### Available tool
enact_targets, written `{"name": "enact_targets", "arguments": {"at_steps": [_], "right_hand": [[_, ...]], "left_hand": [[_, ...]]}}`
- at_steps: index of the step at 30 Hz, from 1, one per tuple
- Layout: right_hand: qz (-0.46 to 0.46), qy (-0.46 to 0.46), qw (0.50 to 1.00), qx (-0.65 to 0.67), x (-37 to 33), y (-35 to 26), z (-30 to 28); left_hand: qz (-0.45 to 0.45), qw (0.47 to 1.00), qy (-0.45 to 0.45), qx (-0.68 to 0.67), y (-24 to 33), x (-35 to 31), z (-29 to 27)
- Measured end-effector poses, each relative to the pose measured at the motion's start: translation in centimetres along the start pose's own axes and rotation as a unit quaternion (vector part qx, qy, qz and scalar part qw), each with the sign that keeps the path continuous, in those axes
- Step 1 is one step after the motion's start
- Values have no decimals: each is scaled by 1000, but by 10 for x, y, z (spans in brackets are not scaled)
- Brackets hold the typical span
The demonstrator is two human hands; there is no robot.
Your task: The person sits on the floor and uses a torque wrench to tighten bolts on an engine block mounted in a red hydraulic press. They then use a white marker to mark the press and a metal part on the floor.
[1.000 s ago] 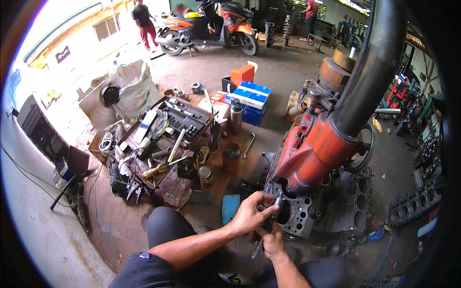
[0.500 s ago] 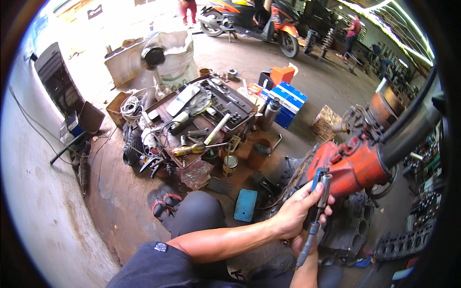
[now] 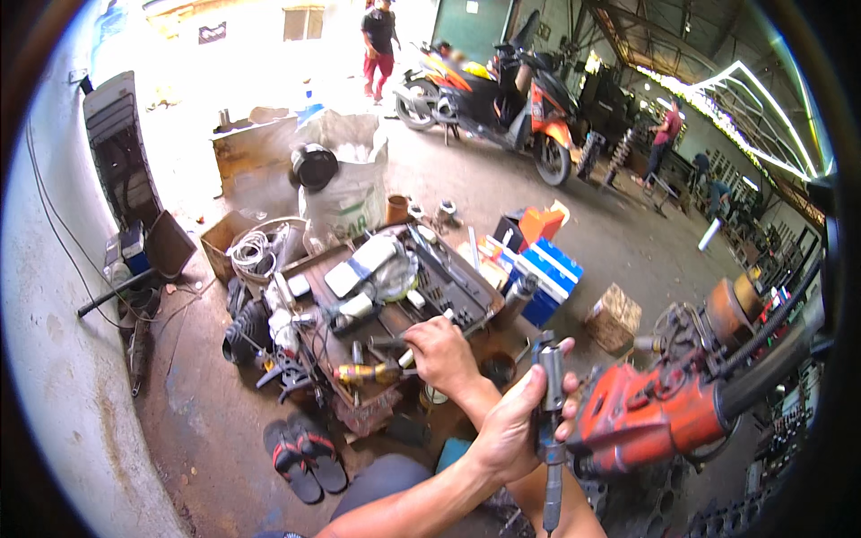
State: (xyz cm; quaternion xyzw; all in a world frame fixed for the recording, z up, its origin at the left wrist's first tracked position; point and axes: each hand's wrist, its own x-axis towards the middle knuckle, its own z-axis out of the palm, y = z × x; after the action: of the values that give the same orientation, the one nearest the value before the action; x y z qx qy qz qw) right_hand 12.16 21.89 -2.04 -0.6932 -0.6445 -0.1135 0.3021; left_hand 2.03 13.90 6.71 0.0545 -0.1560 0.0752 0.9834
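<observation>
Right hand (image 3: 444, 356): shifted from beside the tool in the earlier frame to the tray, at upper left of its former place; fingers bent, narrow; whether they hold anything cannot be told.
Left hand (image 3: 513, 438): fingers wrapped around 1 grey metal tool (image 3: 551, 366) with blue parts, shaft pointing down; tool just left of the red machine (image 3: 650, 414).
Obstructions: left forearm crosses over right forearm; right hand covers part of 1 pale stick (image 3: 407, 359) on the tray.
Tray (image 3: 482, 289), dark, crowded: 1 screwdriver (image 3: 357, 373), yellow handle, left of the right hand; sockets and small metal parts.
Left of tray: 1 coil of pale cable (image 3: 257, 252).
Behind tray: 1 white sack (image 3: 348, 193); 1 black round part (image 3: 314, 167) against it.
Right of tray: 1 metal flask (image 3: 518, 291); 1 blue-and-white box (image 3: 552, 280); 1 orange box (image 3: 541, 224); 1 wooden block (image 3: 614, 318).
Floor, near side: 2 sandals (image 3: 305, 455), black and red.
Background: 1 orange-and-black scooter (image 3: 498, 103); 1 person in red trousers (image 3: 379, 54) standing behind it.
</observation>
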Motion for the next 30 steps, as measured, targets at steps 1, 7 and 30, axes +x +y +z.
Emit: {"name": "enact_targets", "arguments": {"at_steps": [1,7,30], "right_hand": [[0,-33,999,-13,12,5,8],[-15,-207,969,-131,39,28,39],[-184,-205,951,-138,53,49,41]], "left_hand": [[12,1000,-4,-4,6,2,-2],[54,998,-7,-35,24,12,-21],[48,998,17,-46,28,9,-22]]}}
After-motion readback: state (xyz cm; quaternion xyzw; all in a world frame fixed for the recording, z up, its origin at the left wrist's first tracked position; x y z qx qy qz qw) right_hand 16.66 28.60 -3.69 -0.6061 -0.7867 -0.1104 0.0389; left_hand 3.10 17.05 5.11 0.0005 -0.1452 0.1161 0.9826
